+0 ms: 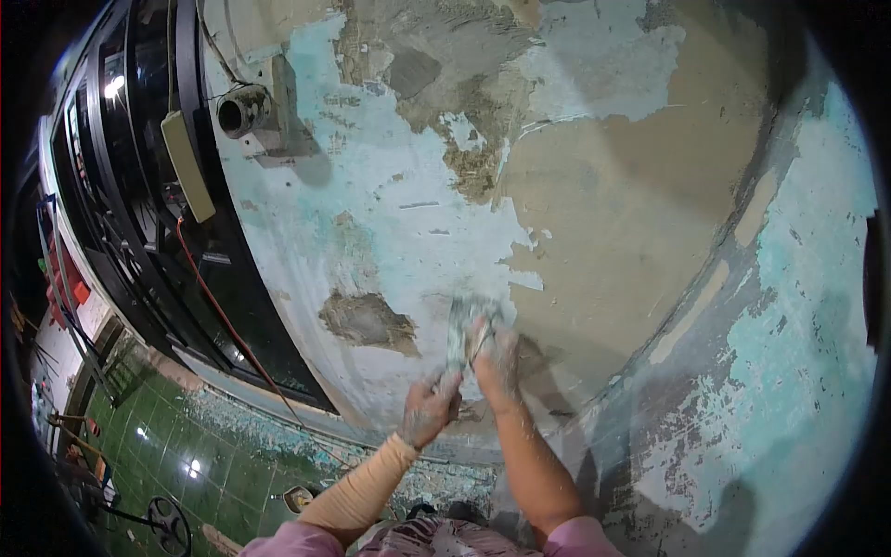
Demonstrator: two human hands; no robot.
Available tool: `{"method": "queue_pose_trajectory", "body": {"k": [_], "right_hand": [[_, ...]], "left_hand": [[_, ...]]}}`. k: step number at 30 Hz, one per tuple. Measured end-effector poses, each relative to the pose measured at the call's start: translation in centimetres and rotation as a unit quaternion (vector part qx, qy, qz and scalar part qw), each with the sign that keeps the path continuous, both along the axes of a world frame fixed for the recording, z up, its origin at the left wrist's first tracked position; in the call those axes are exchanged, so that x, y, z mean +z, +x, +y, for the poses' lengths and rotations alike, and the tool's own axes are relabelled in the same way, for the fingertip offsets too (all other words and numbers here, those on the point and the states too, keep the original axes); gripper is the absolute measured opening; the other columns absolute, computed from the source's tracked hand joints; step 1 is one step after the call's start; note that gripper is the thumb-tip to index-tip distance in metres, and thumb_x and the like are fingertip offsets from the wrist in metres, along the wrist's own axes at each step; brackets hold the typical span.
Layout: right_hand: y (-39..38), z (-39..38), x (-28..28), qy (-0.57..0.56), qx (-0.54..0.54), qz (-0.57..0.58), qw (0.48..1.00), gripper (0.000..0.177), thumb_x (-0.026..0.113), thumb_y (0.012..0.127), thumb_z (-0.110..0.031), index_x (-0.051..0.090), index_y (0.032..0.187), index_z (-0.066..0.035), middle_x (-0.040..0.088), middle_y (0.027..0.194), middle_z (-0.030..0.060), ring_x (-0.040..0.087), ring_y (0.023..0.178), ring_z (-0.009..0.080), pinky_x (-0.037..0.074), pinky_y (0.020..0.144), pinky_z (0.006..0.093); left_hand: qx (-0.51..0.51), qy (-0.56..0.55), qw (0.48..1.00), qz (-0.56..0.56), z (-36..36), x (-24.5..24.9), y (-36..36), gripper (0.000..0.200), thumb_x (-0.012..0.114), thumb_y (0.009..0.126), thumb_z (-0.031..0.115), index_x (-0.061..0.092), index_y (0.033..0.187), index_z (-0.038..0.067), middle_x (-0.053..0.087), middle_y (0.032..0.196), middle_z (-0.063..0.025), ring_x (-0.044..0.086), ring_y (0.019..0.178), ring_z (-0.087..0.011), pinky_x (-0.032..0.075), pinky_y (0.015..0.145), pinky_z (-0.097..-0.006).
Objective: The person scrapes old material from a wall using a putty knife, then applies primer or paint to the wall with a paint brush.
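Note:
Both my hands are on a dust-smeared scraper [458,336], blurred by motion, its broad end against the wall [390,241]. My left hand [432,408] is closed round its lower end. Higher up and slightly to the right, my right hand [496,360] is closed on it near the broad end. Whitish dust coats both hands. Around the tool the wall carries pale turquoise paint, with a beige patch [622,232] to the right. A rough bare spot [369,321] shows to the left of the tool.
A pipe stub [237,113] juts from the wall at upper left, beside a dark-framed window [148,186]. An orange cord [218,306] hangs there. Paint flakes [246,422] litter the green tiled floor [186,464]. A small container [298,499] stands near my left forearm.

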State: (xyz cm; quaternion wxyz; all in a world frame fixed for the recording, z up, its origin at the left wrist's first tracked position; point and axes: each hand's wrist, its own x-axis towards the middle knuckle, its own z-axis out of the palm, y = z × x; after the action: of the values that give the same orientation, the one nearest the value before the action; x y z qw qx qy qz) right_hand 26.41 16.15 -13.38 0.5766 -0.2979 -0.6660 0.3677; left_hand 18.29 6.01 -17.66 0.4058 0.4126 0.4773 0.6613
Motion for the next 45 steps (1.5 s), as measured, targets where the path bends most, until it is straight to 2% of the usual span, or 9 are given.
{"method": "queue_pose_trajectory", "body": {"k": [2,7,15,21,26,33,38,43,45], "right_hand": [[-0.3,0.1,-3.2,-0.044,-0.016,0.000,0.999,0.027,0.053,0.095,-0.018,0.056,0.077,0.002,0.059,0.071,0.0081,0.051,0.070,0.0152,0.042,0.064,0.0342],[-0.8,-0.2,3.6,-0.044,-0.003,0.002,0.999,0.030,0.053,0.097,-0.020,0.055,0.075,0.001,0.055,0.067,0.0078,0.048,0.064,0.0148,0.040,0.061,0.0344],[1.6,0.5,-1.6,-0.143,0.022,0.071,0.987,0.031,0.053,0.098,-0.028,0.066,0.103,-0.001,0.065,0.090,0.0086,0.058,0.088,0.0153,0.046,0.080,0.0350],[2.6,0.2,-5.7,-0.122,0.026,0.043,0.991,0.036,0.057,0.096,-0.034,0.063,0.095,0.002,0.063,0.088,0.0068,0.055,0.083,0.0181,0.045,0.079,0.0358],[2.8,1.6,-7.5,-0.152,0.028,-0.025,0.988,0.033,0.056,0.097,-0.029,0.059,0.080,-0.001,0.058,0.076,0.0030,0.050,0.069,0.0169,0.043,0.068,0.0368],[2.6,1.9,-12.8,-0.112,0.058,0.016,0.992,0.026,0.055,0.099,-0.025,0.057,0.085,-0.003,0.054,0.073,-0.0001,0.047,0.056,0.0086,0.040,0.050,0.0268],[4.0,2.3,-12.1,-0.205,0.068,0.005,0.976,0.029,0.052,0.098,-0.023,0.061,0.099,0.005,0.065,0.083,0.0158,0.061,0.078,0.0277,0.047,0.074,0.0393],[4.5,1.2,-10.3,-0.213,0.076,0.045,0.973,0.026,0.053,0.100,-0.025,0.059,0.083,-0.007,0.052,0.074,-0.0050,0.043,0.060,0.0051,0.034,0.050,0.0245],[4.1,2.1,-14.5,-0.159,0.063,0.003,0.985,0.029,0.054,0.099,-0.024,0.058,0.080,-0.002,0.054,0.071,0.0020,0.048,0.065,0.0129,0.038,0.058,0.0318]], "left_hand": [[0.003,0.033,0.996,0.080,0.2,-2.8,-0.4,0.022,0.051,0.102,0.026,0.057,0.092,0.007,0.043,0.056,0.0045,0.036,0.044,-0.0053,0.028,0.041,-0.0233],[-0.068,0.014,0.993,-0.093,0.5,4.4,-1.3,0.024,0.051,0.102,0.026,0.055,0.089,0.007,0.043,0.056,0.0044,0.037,0.044,-0.0057,0.028,0.042,-0.0242],[0.013,-0.012,0.987,0.161,1.1,0.0,-0.3,0.030,0.058,0.098,0.029,0.065,0.099,0.000,0.052,0.060,-0.0017,0.047,0.053,-0.0103,0.038,0.049,-0.0296],[0.007,-0.078,0.995,0.063,-1.0,-2.4,2.3,0.031,0.057,0.099,0.030,0.060,0.088,0.002,0.051,0.060,-0.0004,0.047,0.051,-0.0091,0.039,0.048,-0.0283],[-0.012,-0.096,0.992,-0.075,-1.1,-3.5,3.8,0.029,0.056,0.100,0.029,0.058,0.088,0.003,0.050,0.060,0.0013,0.045,0.052,-0.0071,0.038,0.047,-0.0259],[-0.002,-0.089,0.996,0.005,-0.3,-8.6,2.3,0.025,0.056,0.100,0.029,0.060,0.091,0.005,0.051,0.064,0.0035,0.042,0.052,-0.0058,0.035,0.046,-0.0245],[0.015,-0.064,0.994,0.085,1.6,-11.5,2.0,0.021,0.053,0.102,0.026,0.057,0.092,0.007,0.046,0.063,0.0054,0.040,0.053,-0.0042,0.032,0.046,-0.0231],[0.012,-0.081,0.997,-0.009,0.6,-9.5,4.0,0.021,0.056,0.101,0.025,0.060,0.097,0.006,0.048,0.064,0.0052,0.041,0.052,-0.0046,0.033,0.046,-0.0230],[0.054,-0.099,0.993,-0.042,-0.6,-10.7,5.5,0.020,0.058,0.100,0.026,0.063,0.100,0.006,0.049,0.062,0.0062,0.042,0.051,-0.0043,0.033,0.045,-0.0233]]}}
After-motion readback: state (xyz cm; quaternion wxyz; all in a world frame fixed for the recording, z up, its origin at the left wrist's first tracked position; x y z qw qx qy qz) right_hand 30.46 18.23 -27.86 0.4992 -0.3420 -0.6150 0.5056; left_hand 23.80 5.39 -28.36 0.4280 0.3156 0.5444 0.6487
